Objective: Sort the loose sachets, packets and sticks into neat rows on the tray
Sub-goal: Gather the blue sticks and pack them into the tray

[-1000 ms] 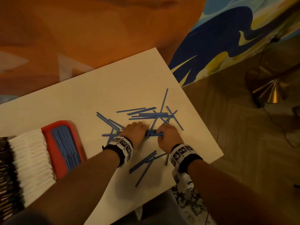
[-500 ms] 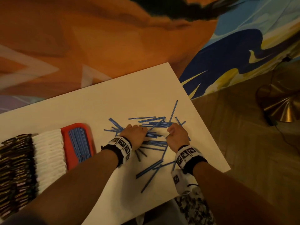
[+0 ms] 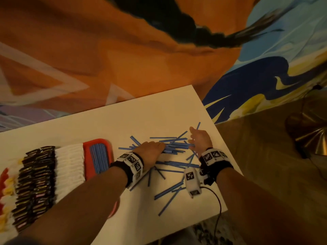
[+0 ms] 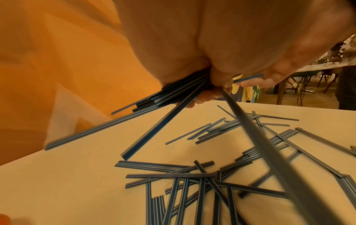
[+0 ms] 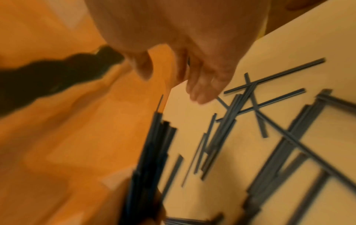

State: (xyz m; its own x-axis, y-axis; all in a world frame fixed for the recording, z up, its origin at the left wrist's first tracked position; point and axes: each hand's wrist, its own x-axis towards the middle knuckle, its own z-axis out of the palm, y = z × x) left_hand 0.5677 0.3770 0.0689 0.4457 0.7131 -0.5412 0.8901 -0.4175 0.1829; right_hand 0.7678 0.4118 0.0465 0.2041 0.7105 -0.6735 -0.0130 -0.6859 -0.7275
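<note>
With dark packets (image 3: pixel 33 181), white sachets (image 3: pixel 69 165) and some sticks already rowed on the red tray (image 3: pixel 109 152), the left hand (image 3: pixel 150 151) clutched a stick bundle (image 4: pixel 173 94), the right hand (image 3: pixel 200 138) hung open beside it, and loose sticks (image 3: pixel 169 190) remained scattered beneath both.

Dim, warm amber light throughout; you get no visible lamp. Head view: sharp at centre, wide-angle bending toward the rim, soft shadows under your forearms at 6 o'clock. The flat white tabletop (image 3: pixel 99 124) reads brightest, without glare. Left wrist view: the thin blue paper sticks (image 4: pixel 173 175) fairly crisp low down, smeared at 12. Right wrist view: motion blur everywhere, worst at 7 o'clock.
</note>
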